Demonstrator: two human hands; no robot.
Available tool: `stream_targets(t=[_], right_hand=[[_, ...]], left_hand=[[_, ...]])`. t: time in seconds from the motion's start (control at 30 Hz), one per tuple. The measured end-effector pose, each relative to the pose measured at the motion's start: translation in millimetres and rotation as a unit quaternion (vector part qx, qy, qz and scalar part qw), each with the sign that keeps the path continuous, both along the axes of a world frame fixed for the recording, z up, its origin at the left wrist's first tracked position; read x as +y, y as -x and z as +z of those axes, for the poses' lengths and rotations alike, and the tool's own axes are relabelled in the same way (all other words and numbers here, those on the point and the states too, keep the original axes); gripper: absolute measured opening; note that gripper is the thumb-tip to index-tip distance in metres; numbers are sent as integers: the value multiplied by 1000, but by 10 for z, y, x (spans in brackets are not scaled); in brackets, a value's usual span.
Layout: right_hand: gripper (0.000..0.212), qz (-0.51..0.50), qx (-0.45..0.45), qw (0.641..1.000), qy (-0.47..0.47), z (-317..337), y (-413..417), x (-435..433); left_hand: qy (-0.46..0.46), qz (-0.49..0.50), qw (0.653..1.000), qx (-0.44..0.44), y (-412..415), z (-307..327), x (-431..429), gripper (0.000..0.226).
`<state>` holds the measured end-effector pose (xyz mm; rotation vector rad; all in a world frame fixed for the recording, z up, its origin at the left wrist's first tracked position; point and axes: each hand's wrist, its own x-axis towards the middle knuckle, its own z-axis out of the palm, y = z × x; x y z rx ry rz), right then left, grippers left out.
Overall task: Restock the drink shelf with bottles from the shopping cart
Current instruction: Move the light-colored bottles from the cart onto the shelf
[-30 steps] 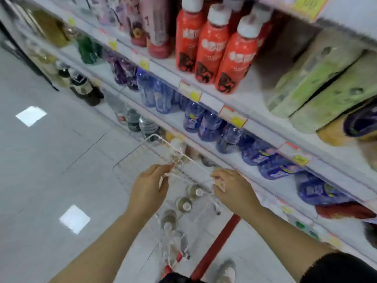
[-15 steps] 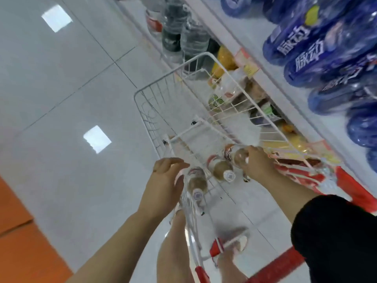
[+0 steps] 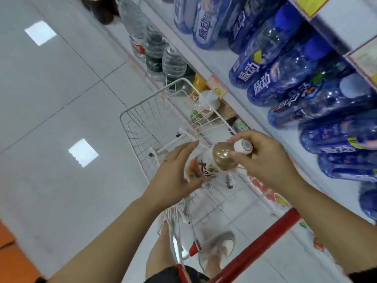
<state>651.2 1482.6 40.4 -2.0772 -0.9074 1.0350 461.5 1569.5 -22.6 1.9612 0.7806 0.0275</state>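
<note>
Half a second ago both hands were down at the white wire shopping cart (image 3: 142,127), the right one reaching onto a bottle lying among others; now one tea-coloured plastic bottle with a white cap and a pale printed label (image 3: 212,160) has come up out of the basket and sits between the hands. I judge the pick from the cart done, with placing on the shelf next.

Going from the left: the left hand (image 3: 173,176) is cupped with its fingers spread against the bottle's labelled lower body, supporting it, not fully wrapped. The bottle lies to its right, above the cart and clear of the wire. Its long axis runs tilted, base down-left toward the left palm, cap up-right toward the camera. The right hand (image 3: 263,162) is pinched on the neck just under the cap. Beyond the right hand stand the blue drink bottles (image 3: 289,78) on the white shelf (image 3: 224,58).
</note>
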Motion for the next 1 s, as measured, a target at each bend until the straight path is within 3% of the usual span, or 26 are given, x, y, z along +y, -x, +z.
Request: stream_targets(t=[0.07,0.27,0.37,0.5,0.6,0.8,1.0], right_hand=[[23,-4,63,997,-48,130,51,112],[45,18,97,993,-71,-88,210,230],[59,-4,72,997,39,-590,229,75],[59,100,-30,961,255,-1412,328,-180],[56,139,-71,939,306,-1810,446,-249],[30,139,-110,950,258,-1947,480,-189],[19,90,-110,977,157,-1047,294,-268]], left_hand=[[32,-8,999,-11,-69,83,25,89],[81,111,990,-40,95,61,25,71],[115,209,971,-31,248,-13,5,72],[135,286,948,-33,431,-142,5,71],[138,303,942,-34,500,-212,5,72],[141,308,941,-27,518,-197,-50,76],[130,288,948,-43,314,251,-155,75]])
